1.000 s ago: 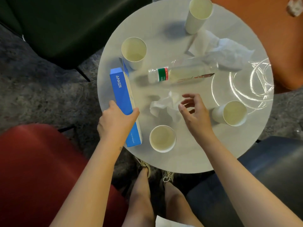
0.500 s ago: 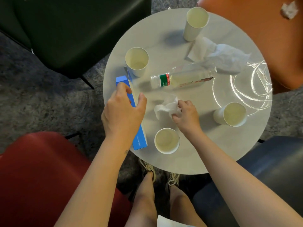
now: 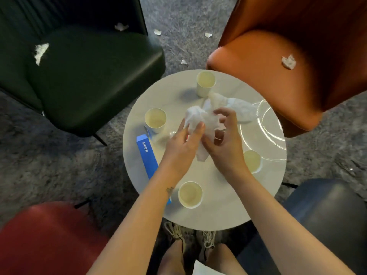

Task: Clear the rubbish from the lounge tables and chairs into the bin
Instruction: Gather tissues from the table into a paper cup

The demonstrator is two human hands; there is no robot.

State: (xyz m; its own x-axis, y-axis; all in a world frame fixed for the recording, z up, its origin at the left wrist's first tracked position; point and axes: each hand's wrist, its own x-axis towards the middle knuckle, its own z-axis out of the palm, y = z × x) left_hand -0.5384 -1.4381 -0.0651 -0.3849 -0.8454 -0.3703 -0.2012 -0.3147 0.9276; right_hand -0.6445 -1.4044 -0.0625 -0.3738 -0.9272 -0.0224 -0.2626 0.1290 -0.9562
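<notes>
Your left grip [image 3: 183, 142] and right grip [image 3: 225, 144] both clasp one crumpled tissue [image 3: 195, 118] over the desk [image 3: 218, 207] (four paper cups [image 3: 190, 194] stand around).

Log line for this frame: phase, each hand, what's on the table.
phase: gathering tissues | left hand: grips tissue wad | right hand: grips tissue wad | table: four paper cups, blue box

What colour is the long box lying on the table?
The box is blue, white lettering; head view.
</notes>
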